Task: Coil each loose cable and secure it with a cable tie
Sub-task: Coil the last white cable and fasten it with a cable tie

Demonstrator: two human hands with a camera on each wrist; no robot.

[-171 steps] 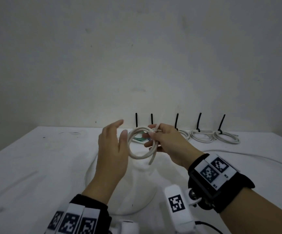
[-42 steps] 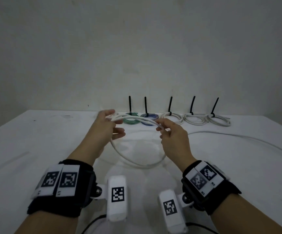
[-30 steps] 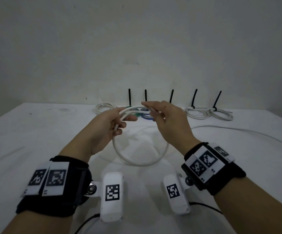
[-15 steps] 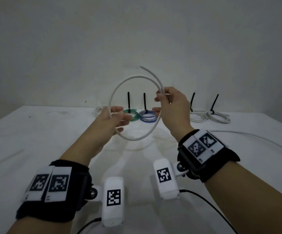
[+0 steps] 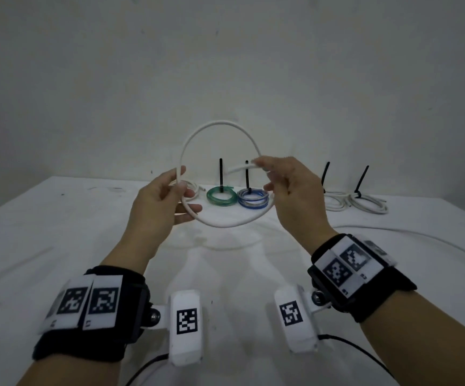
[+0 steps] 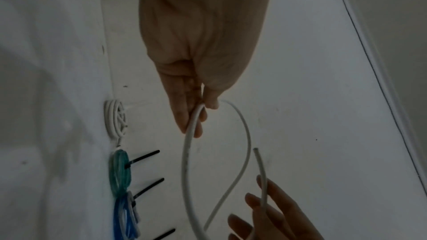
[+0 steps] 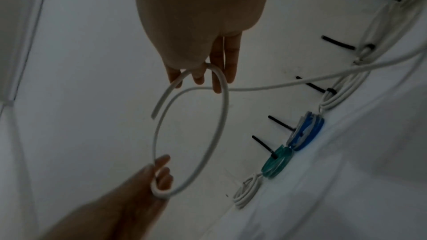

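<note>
A white cable (image 5: 220,123) forms one big upright loop in the air between my hands. My left hand (image 5: 184,199) pinches the loop's left side between thumb and fingers (image 6: 184,116). My right hand (image 5: 262,166) pinches the cable near its cut end (image 5: 232,170), which points left across the loop. The left wrist view shows that end (image 6: 256,151) above my right fingers (image 6: 265,213). In the right wrist view the loop (image 7: 223,116) runs from my right fingers (image 7: 217,79) down to my left hand (image 7: 159,183).
Along the back wall lie a loose white coil (image 5: 195,187), a green coil (image 5: 220,196), a blue coil (image 5: 252,199) and white coils (image 5: 370,204), most with upright black cable ties (image 5: 221,174). A long white cable (image 5: 409,237) trails across the table at the right.
The loop was lifted from low over the table to upright. In the last half second the free end swung from pointing up to pointing left, and my right hand moved slightly down.
</note>
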